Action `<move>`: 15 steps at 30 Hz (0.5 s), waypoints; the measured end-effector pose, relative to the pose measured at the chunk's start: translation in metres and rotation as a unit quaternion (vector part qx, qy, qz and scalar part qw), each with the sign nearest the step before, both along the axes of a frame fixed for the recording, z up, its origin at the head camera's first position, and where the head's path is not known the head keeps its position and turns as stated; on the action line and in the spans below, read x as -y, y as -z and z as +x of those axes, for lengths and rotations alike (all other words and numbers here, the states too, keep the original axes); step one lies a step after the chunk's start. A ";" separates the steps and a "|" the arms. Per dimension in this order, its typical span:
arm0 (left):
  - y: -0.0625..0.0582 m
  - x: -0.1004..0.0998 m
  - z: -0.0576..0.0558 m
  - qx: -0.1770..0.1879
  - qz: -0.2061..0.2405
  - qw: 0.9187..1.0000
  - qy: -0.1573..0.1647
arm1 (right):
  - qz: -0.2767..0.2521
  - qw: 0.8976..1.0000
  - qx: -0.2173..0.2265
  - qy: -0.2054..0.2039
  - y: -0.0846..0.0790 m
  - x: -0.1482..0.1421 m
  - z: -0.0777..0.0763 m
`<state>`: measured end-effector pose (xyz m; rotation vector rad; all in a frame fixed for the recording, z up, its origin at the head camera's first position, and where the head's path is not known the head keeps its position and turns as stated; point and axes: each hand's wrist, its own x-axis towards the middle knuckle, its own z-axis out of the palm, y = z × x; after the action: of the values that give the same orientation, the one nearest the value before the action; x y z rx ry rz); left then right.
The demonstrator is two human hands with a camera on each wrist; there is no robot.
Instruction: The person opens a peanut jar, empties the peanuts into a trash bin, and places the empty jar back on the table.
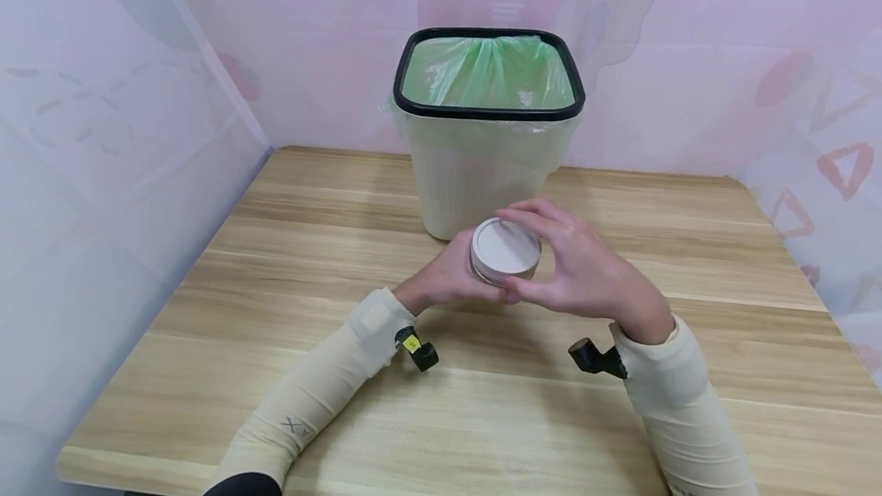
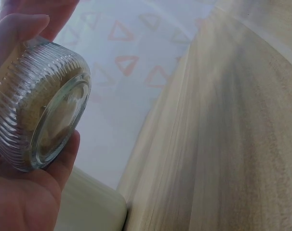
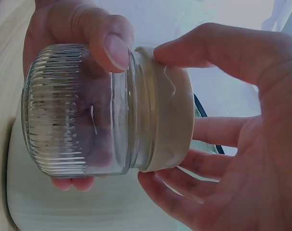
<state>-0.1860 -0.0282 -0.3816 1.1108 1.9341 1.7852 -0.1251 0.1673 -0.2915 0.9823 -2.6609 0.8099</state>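
A ribbed clear glass jar (image 3: pixel 59 115) with a cream lid (image 1: pixel 506 246) is held above the table in front of the bin. My left hand (image 1: pixel 458 270) grips the glass body, its thumb across the side in the right wrist view. Around the lid's rim (image 3: pixel 175 115) curl the thumb and fingers of my right hand (image 1: pixel 579 262). The lid sits on the jar's neck. Something pale brownish shows through the glass in the left wrist view (image 2: pixel 37 101), but I cannot tell whether it is inside. The jar stands roughly upright, lid up, in the head view.
A cream waste bin (image 1: pixel 475 167) with a black rim (image 1: pixel 489 113) and green plastic liner (image 1: pixel 489 71) stands at the back of the wooden table (image 1: pixel 310 266), just beyond my hands. Printed fabric walls (image 1: pixel 324 44) enclose the back and sides.
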 end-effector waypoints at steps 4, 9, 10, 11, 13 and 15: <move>0.001 0.000 -0.001 -0.001 0.001 1.000 0.001 | -0.002 1.000 0.005 -0.004 0.000 0.000 0.000; 0.001 0.000 0.001 0.009 -0.005 1.000 -0.010 | -0.011 0.999 -0.001 0.046 -0.004 0.005 0.007; 0.000 0.000 0.001 0.010 -0.007 1.000 -0.012 | -0.013 0.998 -0.006 0.063 -0.004 0.007 0.009; -0.001 0.000 0.002 0.010 -0.008 1.000 -0.015 | -0.013 0.996 -0.012 0.083 -0.004 0.009 0.011; -0.006 0.000 0.005 0.008 -0.009 1.000 -0.017 | -0.009 0.993 -0.026 0.117 -0.004 0.013 0.015; -0.012 0.001 0.009 0.012 -0.013 1.000 -0.021 | -0.001 0.989 -0.041 0.141 -0.002 0.018 0.018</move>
<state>-0.1767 -0.0290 -0.3691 1.0415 1.9757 1.7807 -0.1072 0.1497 -0.2892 0.6046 -2.6438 0.6921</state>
